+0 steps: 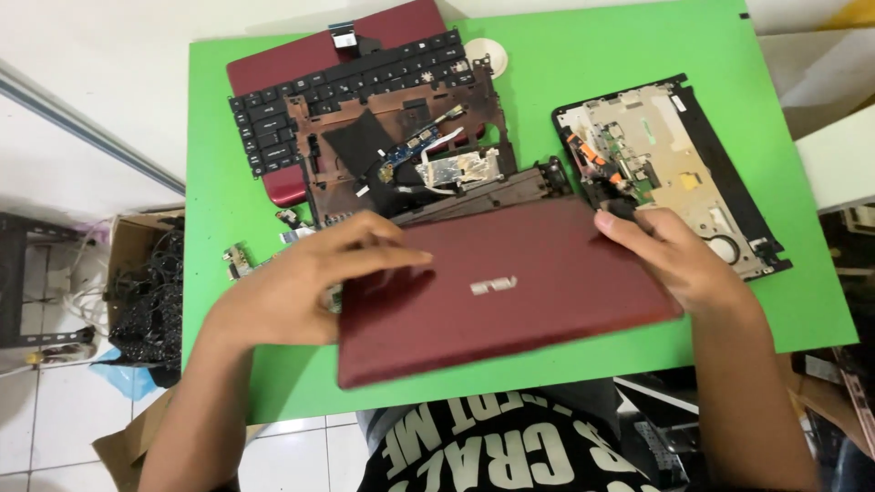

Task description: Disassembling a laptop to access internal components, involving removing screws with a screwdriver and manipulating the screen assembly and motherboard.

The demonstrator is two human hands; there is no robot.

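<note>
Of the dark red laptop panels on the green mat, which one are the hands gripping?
The large dark red lid nearest the person, held at its edges by the left hand and right hand. The other red panel lies untouched under the keyboard.

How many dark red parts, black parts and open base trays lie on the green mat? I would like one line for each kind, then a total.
Dark red parts: 2, the lid panel under both hands and the shell behind the keyboard
Black keyboard: 1
Black inner frame: 1
Open base tray: 1
Total: 5
</note>
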